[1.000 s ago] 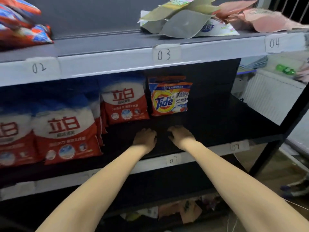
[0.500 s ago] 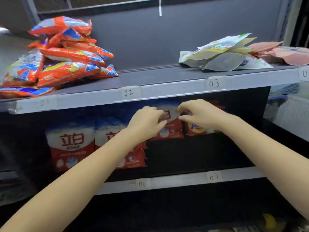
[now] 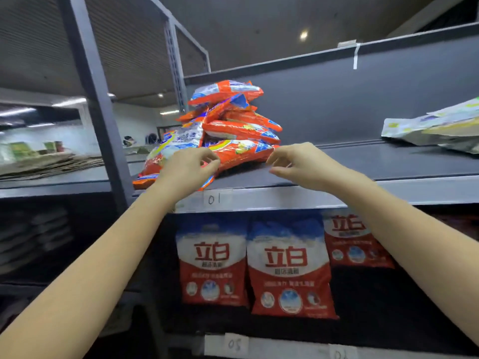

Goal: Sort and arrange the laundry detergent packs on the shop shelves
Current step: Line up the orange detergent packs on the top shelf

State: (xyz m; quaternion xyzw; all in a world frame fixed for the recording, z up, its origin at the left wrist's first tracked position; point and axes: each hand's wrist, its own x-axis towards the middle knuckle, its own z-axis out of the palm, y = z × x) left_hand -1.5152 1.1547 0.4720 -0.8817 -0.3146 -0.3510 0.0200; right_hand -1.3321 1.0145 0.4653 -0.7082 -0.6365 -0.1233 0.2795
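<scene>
Reaching up with both hands toward the heap of orange detergent packs (image 3: 233,125), lying loose and crosswise on the upper shelf (image 3: 363,164) at about twelve o'clock of the view, above label 01 (image 3: 215,199). Lying tumbled rather than standing, so probably waiting to be sorted into rows.

Hovering with the left hand (image 3: 189,169) in front of the heap's lower edge, fingers curled and thumb closing toward forefinger. Cannot tell whether pinching film or only nearing it, since the hand is covering the contact.

Holding the right hand (image 3: 303,164) at three o'clock of the heap, fingers loosely curled and grasping nothing visible, the fingertips (image 3: 272,158) just beside the corner of the bottom pack (image 3: 241,151). Likely flanking that pack from both sides so as to draw it out without toppling those stacked above.

Counting: at least six orange packs showing in the heap, with others possibly hiding behind. Three red-and-white detergent packs (image 3: 287,265) standing upright and facing outward on the lower shelf (image 3: 388,294) at six o'clock, side by side, the rightmost set further back and partly hiding behind the right forearm. Probably already arranged, judging by the fronts all facing out.

Lying flat at three o'clock on the upper shelf, well apart from the heap, some pale pouches (image 3: 435,128), too overlapped to count. Showing at the bottom edge, label 05 (image 3: 234,343).
</scene>
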